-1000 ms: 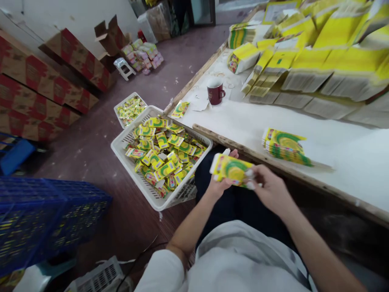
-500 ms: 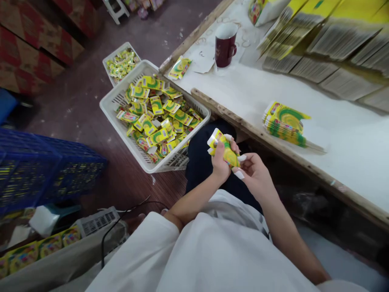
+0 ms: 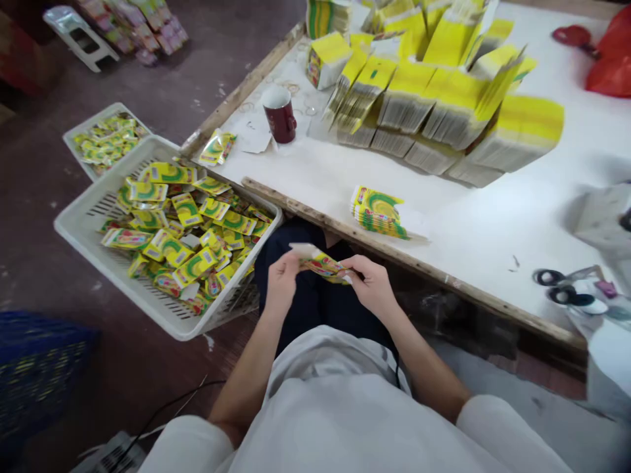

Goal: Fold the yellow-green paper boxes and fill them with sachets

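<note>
Over my lap, a small yellow and green printed carton (image 3: 323,264) is stretched between both hands, tilted and slightly blurred, with a pale flap at its left end. My left hand (image 3: 282,281) pinches that left end, fingers closed. The opposite end is gripped between the thumb and fingers of my right hand (image 3: 371,284). On the table just beyond lies a fanned pile of flat cartons (image 3: 378,211) with the same print. To my left, a white plastic basket (image 3: 83,230) holds many small filled-looking cartons (image 3: 170,246).
A maroon mug (image 3: 280,118) stands on the white table (image 3: 305,174), near rows of stacked flat cartons (image 3: 414,98). Scissors (image 3: 566,289) lie at the right. A second basket (image 3: 81,157) is behind the first; a blue crate (image 3: 39,374) sits on the floor.
My hands have moved apart, and the carton is now held by both ends rather than cupped in the left hand. The view has swung right, showing more table.
</note>
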`<state>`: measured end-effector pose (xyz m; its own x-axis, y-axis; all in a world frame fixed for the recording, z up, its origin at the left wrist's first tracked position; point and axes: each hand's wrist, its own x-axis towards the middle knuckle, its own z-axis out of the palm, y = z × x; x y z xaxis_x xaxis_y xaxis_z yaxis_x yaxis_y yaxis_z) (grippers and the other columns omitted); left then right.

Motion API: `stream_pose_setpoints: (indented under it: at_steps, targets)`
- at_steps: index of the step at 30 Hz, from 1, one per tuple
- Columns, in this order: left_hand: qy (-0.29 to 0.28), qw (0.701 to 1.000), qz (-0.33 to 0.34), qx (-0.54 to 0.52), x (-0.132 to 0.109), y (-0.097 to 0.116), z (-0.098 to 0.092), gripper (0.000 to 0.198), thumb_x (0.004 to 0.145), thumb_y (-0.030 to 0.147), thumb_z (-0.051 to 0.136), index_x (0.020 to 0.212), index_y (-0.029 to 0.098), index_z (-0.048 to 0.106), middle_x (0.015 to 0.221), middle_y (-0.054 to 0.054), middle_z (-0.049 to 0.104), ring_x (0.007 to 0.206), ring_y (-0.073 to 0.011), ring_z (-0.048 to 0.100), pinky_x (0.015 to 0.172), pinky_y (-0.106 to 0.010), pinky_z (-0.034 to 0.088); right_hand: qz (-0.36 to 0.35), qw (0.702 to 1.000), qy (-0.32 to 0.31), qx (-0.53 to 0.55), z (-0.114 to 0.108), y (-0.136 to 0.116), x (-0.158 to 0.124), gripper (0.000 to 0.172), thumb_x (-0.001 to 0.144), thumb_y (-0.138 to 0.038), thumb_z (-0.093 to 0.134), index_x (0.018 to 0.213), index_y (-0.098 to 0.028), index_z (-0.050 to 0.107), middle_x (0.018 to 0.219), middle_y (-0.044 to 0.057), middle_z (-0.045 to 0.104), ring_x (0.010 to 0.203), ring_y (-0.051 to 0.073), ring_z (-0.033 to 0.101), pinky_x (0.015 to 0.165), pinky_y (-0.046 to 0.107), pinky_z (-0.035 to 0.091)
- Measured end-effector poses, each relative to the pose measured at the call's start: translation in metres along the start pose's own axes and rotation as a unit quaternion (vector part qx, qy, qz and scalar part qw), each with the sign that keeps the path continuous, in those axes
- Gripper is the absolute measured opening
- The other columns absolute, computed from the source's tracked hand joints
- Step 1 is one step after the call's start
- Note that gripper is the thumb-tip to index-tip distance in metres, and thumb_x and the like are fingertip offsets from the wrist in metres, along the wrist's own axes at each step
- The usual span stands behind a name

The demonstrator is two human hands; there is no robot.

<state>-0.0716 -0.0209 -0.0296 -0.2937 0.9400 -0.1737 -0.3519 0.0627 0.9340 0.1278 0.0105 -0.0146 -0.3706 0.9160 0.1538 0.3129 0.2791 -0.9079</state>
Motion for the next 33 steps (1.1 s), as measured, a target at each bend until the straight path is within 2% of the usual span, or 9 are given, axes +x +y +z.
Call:
stream_pose_setpoints:
  at_steps: [3, 7, 8, 11, 15, 18, 24, 29, 33]
  targets:
    - [-0.072, 0.996, 0.017, 0.050, 0.002, 0.025, -0.007, 0.077, 0.066, 0.073, 0.069, 0.121, 0.020, 0.065, 0.124, -0.014, 0.068, 0.114, -0.0299, 0.064, 0.099, -0.041, 0.047, -0.097, 0.986, -0.029, -0.130, -0.012, -0.007, -0.001, 0.026, 0.093, -0.018, 0.050, 0.091, -0.029, 0.074, 0.089, 0.004, 0.072, 0.087, 0.022, 0.060, 0.084, 0.040, 0.048]
    - [-0.226, 0.938, -0.027, 0.261, -0.015, 0.034, 0.005, 0.090, 0.050, 0.041, 0.091, 0.129, 0.022, 0.055, 0.119, -0.010, 0.069, 0.108, -0.0290, 0.065, 0.095, -0.039, 0.049, -0.174, 0.969, -0.044, -0.170, -0.011, -0.012, -0.009, 0.022, 0.092, -0.021, 0.057, 0.099, -0.035, 0.072, 0.102, 0.002, 0.072, 0.107, 0.025, 0.058, 0.106, 0.048, 0.037]
    - [-0.226, 0.931, -0.028, 0.284, -0.019, 0.031, 0.009, 0.078, 0.059, 0.039, 0.087, 0.128, 0.022, 0.054, 0.113, -0.007, 0.070, 0.102, -0.0257, 0.066, 0.090, -0.036, 0.051, -0.163, 0.975, -0.002, -0.153, -0.008, -0.011, -0.012, 0.023, 0.090, -0.025, 0.061, 0.109, -0.035, 0.069, 0.112, 0.004, 0.069, 0.115, 0.028, 0.055, 0.110, 0.051, 0.034]
    - [-0.176, 0.920, 0.012, 0.351, -0.031, 0.018, 0.021, 0.065, 0.069, 0.035, 0.078, 0.126, 0.023, 0.049, 0.103, -0.003, 0.068, 0.091, -0.0217, 0.067, 0.081, -0.032, 0.051, -0.044, 0.992, 0.114, -0.014, 0.006, -0.003, -0.016, 0.062, 0.087, -0.044, 0.065, 0.143, -0.027, 0.043, 0.143, 0.012, 0.050, 0.134, 0.033, 0.044, 0.112, 0.054, 0.036]
    - [-0.148, 0.898, 0.067, 0.409, -0.043, 0.004, 0.027, 0.079, 0.065, 0.030, 0.078, 0.132, 0.025, 0.037, 0.108, -0.006, 0.064, 0.090, -0.0255, 0.067, 0.079, -0.036, 0.051, 0.152, 0.960, -0.021, 0.234, 0.024, 0.007, -0.018, 0.057, 0.092, -0.057, 0.052, 0.138, -0.024, 0.050, 0.134, 0.012, 0.061, 0.120, 0.030, 0.061, 0.102, 0.049, 0.050]
    - [-0.172, 0.874, 0.109, 0.440, -0.047, 0.001, 0.025, 0.070, 0.063, 0.026, 0.076, 0.123, 0.025, 0.040, 0.111, -0.007, 0.060, 0.091, -0.0263, 0.066, 0.077, -0.036, 0.050, 0.211, 0.917, -0.107, 0.322, 0.029, 0.007, -0.019, 0.053, 0.087, -0.056, 0.062, 0.131, -0.027, 0.059, 0.128, 0.009, 0.066, 0.117, 0.028, 0.063, 0.102, 0.046, 0.051]
    - [-0.215, 0.879, 0.058, 0.422, -0.038, 0.004, 0.021, 0.054, 0.066, 0.024, 0.072, 0.110, 0.026, 0.041, 0.089, 0.002, 0.055, 0.071, -0.0182, 0.060, 0.067, -0.031, 0.047, 0.104, 0.955, -0.111, 0.253, 0.027, 0.002, -0.022, 0.056, 0.091, -0.050, 0.057, 0.142, -0.029, 0.050, 0.134, 0.008, 0.062, 0.127, 0.027, 0.057, 0.108, 0.046, 0.046]
    - [-0.109, 0.885, 0.152, 0.427, -0.034, -0.008, 0.025, 0.072, 0.058, 0.012, 0.070, 0.123, 0.020, 0.040, 0.126, -0.016, 0.051, 0.120, -0.0348, 0.053, 0.097, -0.048, 0.044, -0.014, 0.998, -0.001, 0.068, 0.028, 0.001, -0.018, 0.047, 0.094, -0.021, 0.046, 0.139, -0.030, 0.055, 0.146, 0.005, 0.053, 0.136, 0.024, 0.049, 0.116, 0.045, 0.038]
    - [-0.069, 0.883, 0.123, 0.448, -0.035, -0.002, 0.018, 0.060, 0.061, 0.016, 0.075, 0.116, 0.024, 0.053, 0.113, -0.010, 0.062, 0.109, -0.0322, 0.060, 0.095, -0.046, 0.045, -0.040, 0.999, -0.022, -0.011, 0.021, 0.010, -0.015, 0.045, 0.093, -0.018, 0.047, 0.135, -0.030, 0.059, 0.152, 0.006, 0.046, 0.138, 0.025, 0.046, 0.111, 0.043, 0.044]
